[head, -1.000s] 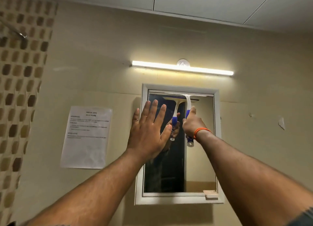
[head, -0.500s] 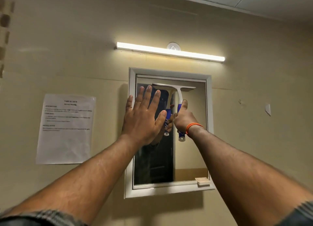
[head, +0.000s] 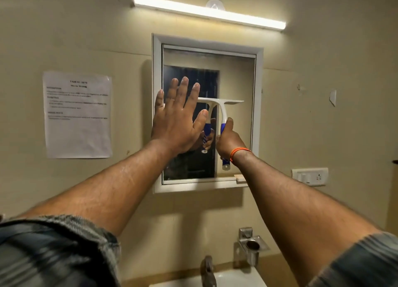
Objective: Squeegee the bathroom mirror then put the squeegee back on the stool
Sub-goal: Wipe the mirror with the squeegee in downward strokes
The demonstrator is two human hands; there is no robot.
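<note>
Head view: right hand (head: 228, 139) clenched round the blue ribbed grip of the squeegee (head: 220, 112), thumb lying up the handle; orange band (head: 240, 153) on that wrist. Squeegee has a white plastic neck and a thin flat blade, roughly level, lying against the glass of the mirror (head: 237, 80) at about mid height, handle pointing down. Left hand (head: 177, 119) released, fingers spread, palm flat toward the glass at the left edge of the white moulded frame; holds nothing. Glass smooth, reflecting the grip and a dark doorway. Wall matte beige plaster; printed paper notice (head: 77, 114) stuck left of the mirror, tube light (head: 209, 12) above, white switch plate (head: 310, 177) to the right. Below: brushed steel holder (head: 251, 247), metal tap (head: 207, 271), white basin rim (head: 237, 279).
</note>
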